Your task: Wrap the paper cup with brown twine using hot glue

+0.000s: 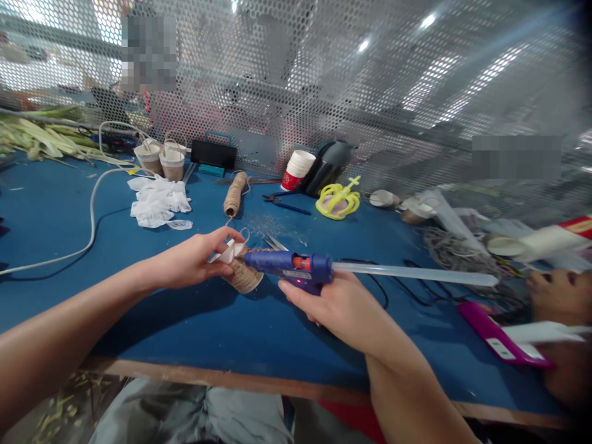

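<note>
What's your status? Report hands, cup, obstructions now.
Left hand holding tilted twine-wrapped cup. Right hand gripping blue glue gun, nozzle close to the cup. Metal blades lying just beyond the gun.

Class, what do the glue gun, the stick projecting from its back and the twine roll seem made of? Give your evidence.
Glue gun: probably hard plastic, given its smooth blue casing with a soft sheen.
Stick: likely hot-melt glue, smooth, milky and translucent.
Twine roll: seemingly matte plant fibre, perhaps jute, judging by its tan windings.
</note>
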Demonstrator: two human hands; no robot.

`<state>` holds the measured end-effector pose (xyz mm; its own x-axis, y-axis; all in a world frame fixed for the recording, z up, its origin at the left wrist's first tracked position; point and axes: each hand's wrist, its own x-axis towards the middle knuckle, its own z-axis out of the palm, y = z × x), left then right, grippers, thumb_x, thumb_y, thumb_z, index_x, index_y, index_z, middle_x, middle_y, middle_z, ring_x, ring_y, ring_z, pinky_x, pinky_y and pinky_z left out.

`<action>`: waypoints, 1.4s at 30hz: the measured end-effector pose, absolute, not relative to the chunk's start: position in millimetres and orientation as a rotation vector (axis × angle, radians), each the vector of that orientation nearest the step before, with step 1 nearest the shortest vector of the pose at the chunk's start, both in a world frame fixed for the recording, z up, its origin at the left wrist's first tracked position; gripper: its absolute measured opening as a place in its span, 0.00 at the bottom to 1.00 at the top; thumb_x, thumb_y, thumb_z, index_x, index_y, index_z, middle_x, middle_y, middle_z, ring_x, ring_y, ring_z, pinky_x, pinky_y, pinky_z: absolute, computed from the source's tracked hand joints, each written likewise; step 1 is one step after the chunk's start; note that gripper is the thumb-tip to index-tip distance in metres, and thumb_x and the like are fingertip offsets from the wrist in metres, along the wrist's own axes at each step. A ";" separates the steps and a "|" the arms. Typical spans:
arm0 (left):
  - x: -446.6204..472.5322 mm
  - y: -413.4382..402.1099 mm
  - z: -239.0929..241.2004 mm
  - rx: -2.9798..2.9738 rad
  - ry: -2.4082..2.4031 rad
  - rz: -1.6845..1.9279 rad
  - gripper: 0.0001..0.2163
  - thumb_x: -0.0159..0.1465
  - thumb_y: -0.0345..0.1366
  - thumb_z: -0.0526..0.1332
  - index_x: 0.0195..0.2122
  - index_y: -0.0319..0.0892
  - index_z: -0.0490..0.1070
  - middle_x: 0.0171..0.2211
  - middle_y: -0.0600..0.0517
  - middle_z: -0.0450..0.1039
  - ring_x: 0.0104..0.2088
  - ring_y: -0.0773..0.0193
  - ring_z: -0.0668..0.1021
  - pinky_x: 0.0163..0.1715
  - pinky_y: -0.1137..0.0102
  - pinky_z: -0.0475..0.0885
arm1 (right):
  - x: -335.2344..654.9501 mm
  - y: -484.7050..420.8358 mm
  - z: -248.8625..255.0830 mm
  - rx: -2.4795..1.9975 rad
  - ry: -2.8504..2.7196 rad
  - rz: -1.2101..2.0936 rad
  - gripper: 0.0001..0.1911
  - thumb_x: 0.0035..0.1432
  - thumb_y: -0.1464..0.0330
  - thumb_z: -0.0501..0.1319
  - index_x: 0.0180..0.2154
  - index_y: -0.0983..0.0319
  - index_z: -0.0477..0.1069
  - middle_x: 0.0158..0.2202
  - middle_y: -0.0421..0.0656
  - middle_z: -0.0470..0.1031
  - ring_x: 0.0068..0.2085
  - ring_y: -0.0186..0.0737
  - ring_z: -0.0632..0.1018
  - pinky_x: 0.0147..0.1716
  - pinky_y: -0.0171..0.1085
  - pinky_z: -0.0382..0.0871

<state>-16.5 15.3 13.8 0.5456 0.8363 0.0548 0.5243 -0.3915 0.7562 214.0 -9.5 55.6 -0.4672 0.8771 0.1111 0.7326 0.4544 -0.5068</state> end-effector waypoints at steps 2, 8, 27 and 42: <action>-16.4 15.3 14.3 2.086 1.106 0.561 0.16 0.58 0.34 0.57 0.47 0.40 0.59 0.33 0.53 0.75 0.34 0.64 0.75 0.36 0.72 0.65 | 213.6 -10.1 55.6 -1.348 -2.357 0.552 0.06 0.52 0.67 0.56 0.26 0.60 0.69 0.21 0.39 0.73 0.25 0.37 0.73 0.25 0.33 0.65; -16.9 15.1 14.3 2.075 1.099 0.562 0.16 0.58 0.34 0.57 0.48 0.41 0.57 0.33 0.53 0.75 0.35 0.64 0.76 0.37 0.71 0.66 | 213.0 -12.3 54.8 -1.346 -2.356 0.543 0.06 0.52 0.67 0.56 0.26 0.59 0.71 0.19 0.38 0.72 0.28 0.39 0.75 0.27 0.34 0.66; -14.8 12.2 16.0 2.036 1.103 0.548 0.17 0.58 0.33 0.56 0.49 0.41 0.56 0.38 0.49 0.75 0.36 0.62 0.76 0.37 0.69 0.69 | 219.5 1.7 57.7 -1.619 -2.128 0.820 0.16 0.51 0.61 0.57 0.16 0.60 0.62 0.10 0.37 0.65 0.15 0.34 0.70 0.18 0.32 0.65; -16.5 12.9 14.3 2.044 1.087 0.547 0.17 0.59 0.32 0.56 0.49 0.42 0.56 0.38 0.50 0.74 0.36 0.63 0.75 0.37 0.70 0.68 | 218.2 -0.5 60.7 -1.594 -2.145 0.828 0.15 0.51 0.61 0.56 0.18 0.60 0.63 0.11 0.37 0.65 0.14 0.33 0.69 0.18 0.32 0.65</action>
